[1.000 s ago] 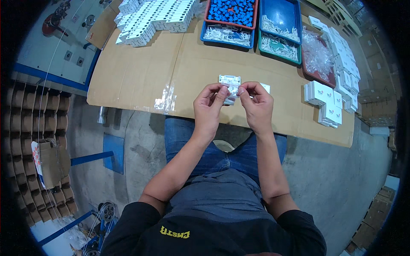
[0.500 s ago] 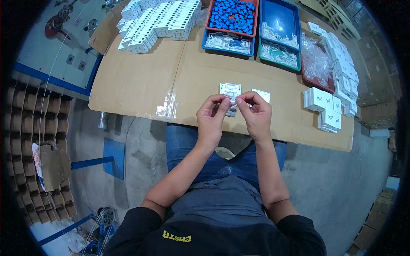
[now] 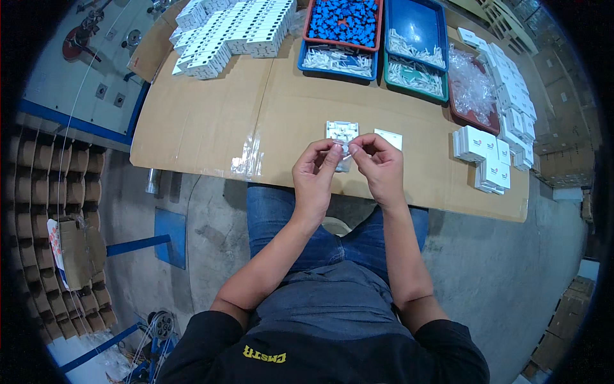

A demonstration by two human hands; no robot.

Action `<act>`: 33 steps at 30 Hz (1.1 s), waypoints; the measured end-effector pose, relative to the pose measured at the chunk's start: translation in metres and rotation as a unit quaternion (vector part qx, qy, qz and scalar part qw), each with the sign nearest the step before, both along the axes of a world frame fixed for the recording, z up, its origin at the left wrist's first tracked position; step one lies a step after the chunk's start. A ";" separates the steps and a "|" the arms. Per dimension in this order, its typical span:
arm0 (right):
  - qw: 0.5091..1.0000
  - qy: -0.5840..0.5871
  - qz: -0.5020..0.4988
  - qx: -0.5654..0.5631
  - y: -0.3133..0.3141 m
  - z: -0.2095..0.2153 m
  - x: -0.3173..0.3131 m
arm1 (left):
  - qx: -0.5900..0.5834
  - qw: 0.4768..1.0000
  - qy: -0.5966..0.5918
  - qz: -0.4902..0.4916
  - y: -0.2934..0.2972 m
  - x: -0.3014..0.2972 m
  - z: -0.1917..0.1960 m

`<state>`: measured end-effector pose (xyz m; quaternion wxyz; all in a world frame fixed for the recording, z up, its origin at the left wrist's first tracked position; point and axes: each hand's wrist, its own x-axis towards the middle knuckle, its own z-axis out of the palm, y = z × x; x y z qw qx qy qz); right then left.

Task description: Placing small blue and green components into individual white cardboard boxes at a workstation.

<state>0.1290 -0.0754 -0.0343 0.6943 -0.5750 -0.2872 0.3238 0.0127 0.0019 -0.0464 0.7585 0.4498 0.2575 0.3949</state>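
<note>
My left hand and my right hand meet just above the cardboard-covered table, thumbs and index fingers pinched. Between the fingertips is something small and whitish, too small and too hidden to name. Directly behind the fingers lies an open white plastic housing with small parts inside; the hands cover part of it. A flat white square plate rests just beyond my right hand, partly behind its fingers.
Stacked white boxes stand far left. At the back are a red tray of blue pieces, blue and green trays of white parts, and a reddish tray of clear bags. More white boxes line the right side.
Both hands stay together over the housing, with the right fingertips shifting slightly. A thin white piece that showed at the right fingertips is now less visible. The whole view has shifted slightly.
</note>
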 end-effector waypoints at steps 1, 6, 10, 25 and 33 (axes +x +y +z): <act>1.000 -0.015 -0.002 -0.004 0.001 0.000 0.000 | 0.016 1.000 0.013 0.009 0.001 0.000 0.000; 1.000 -0.016 -0.007 -0.015 0.001 -0.001 -0.003 | 0.008 0.999 0.021 0.029 0.001 -0.002 0.005; 0.999 -0.026 -0.013 0.016 0.002 -0.010 -0.004 | 0.011 0.999 0.019 0.027 0.001 -0.002 0.003; 0.998 -0.042 -0.004 0.049 0.005 -0.018 -0.011 | 0.051 0.998 0.015 0.016 -0.001 -0.002 -0.002; 0.998 -0.052 -0.009 0.034 0.007 -0.020 -0.012 | 0.050 0.998 0.026 0.025 -0.001 -0.003 -0.003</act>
